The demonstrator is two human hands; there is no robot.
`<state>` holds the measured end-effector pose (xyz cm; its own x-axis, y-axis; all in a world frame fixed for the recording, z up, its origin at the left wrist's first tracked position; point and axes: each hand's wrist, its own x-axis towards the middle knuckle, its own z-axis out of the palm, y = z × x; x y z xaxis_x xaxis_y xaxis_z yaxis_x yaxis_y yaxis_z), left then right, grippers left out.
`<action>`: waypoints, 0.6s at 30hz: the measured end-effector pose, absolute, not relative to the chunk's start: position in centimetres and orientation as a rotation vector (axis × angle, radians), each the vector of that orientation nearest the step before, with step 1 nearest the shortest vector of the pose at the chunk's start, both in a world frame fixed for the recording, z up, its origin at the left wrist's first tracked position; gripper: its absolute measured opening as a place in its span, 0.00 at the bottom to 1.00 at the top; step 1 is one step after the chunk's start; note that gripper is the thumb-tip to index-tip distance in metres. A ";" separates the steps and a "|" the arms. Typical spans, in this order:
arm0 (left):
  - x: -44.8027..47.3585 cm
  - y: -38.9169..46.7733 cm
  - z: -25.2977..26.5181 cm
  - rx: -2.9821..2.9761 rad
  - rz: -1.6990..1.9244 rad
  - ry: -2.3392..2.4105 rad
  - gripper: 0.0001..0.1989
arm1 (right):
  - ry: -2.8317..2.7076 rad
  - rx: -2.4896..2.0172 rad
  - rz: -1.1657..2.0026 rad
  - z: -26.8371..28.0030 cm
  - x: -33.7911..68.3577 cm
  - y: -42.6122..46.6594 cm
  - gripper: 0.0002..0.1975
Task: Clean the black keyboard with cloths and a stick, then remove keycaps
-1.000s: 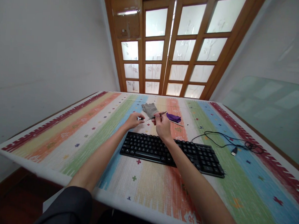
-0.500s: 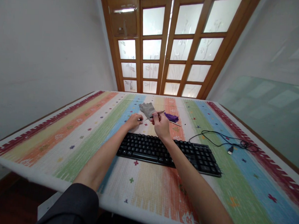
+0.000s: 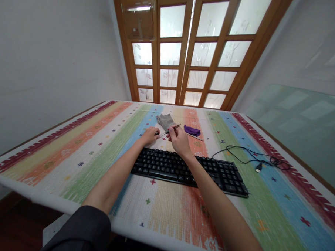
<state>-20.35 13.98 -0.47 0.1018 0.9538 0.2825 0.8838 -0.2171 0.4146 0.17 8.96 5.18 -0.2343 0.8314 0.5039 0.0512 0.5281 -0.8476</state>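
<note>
My left hand (image 3: 149,136) rests on the table just beyond the keyboard's far edge, its fingers closed on a small black piece (image 3: 157,133) that could be a keycap. Pinched pen-like in my right hand (image 3: 179,141) is a thin dark tool (image 3: 177,126) with a fine pale tip; its exact kind is too small to tell. The tip points down and left, close to the black piece; whether they touch I cannot tell. Below both hands lies a black keyboard (image 3: 160,167), partly covered by my right forearm.
Behind my hands lie a crumpled grey cloth (image 3: 164,120) and a purple cloth (image 3: 192,130), with a thin stick (image 3: 197,137) beside it. The keyboard's cable (image 3: 238,148) loops to the right, ending in a USB plug (image 3: 258,167). A striped tablecloth (image 3: 90,166) covers the table.
My right hand and the tool have shifted slightly left, bringing the tip nearer the left fingers and uncovering more of the purple cloth. My left hand has barely moved.
</note>
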 end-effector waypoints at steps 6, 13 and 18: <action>-20.4 13.9 -0.6 2.226 0.746 1.885 0.09 | -1.911 -0.759 0.807 4.9 0.4 8.9 0.11; -20.6 13.8 -0.7 2.227 0.739 1.870 0.09 | -2.124 -0.790 0.725 4.8 0.4 8.8 0.07; -20.7 13.6 -0.6 2.225 0.767 1.863 0.07 | -2.163 -0.803 0.666 4.7 0.5 8.8 0.07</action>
